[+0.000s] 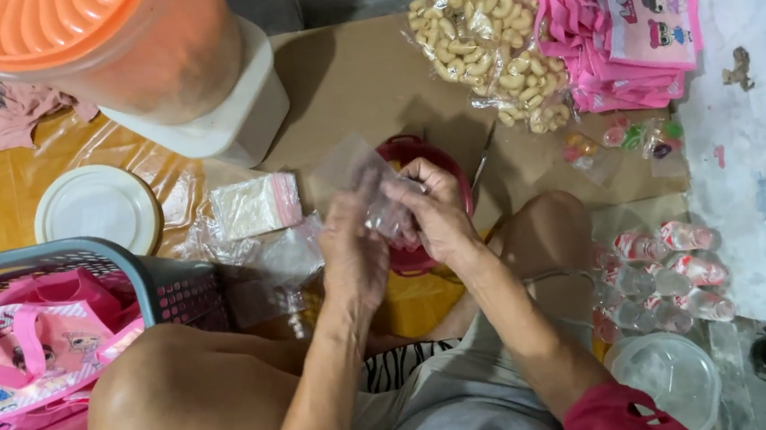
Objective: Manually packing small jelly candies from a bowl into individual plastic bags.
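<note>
While both hands, left [353,250] and right [438,212], pinched a small clear plastic bag [366,182] with fingers pressed together at frame centre above a red bowl [414,152], the bag appeared mid-opening, with a steady spreading of its mouth seemingly needed.

1. My left hand [353,250] and right hand [436,212] are bare: no gloves, rings or watch showing.
2. Both forearms are uncovered from wrist to elbow.
3. On the right, near my elbow, a deep pink sleeve [621,417] ends in a soft rolled edge.
4. I wear grey shorts [465,425] of plain cloth, low in the near middle.
5. A strip of black-and-white striped fabric [405,363] shows just above the shorts.
6. My knees and lower legs are bare.
</note>
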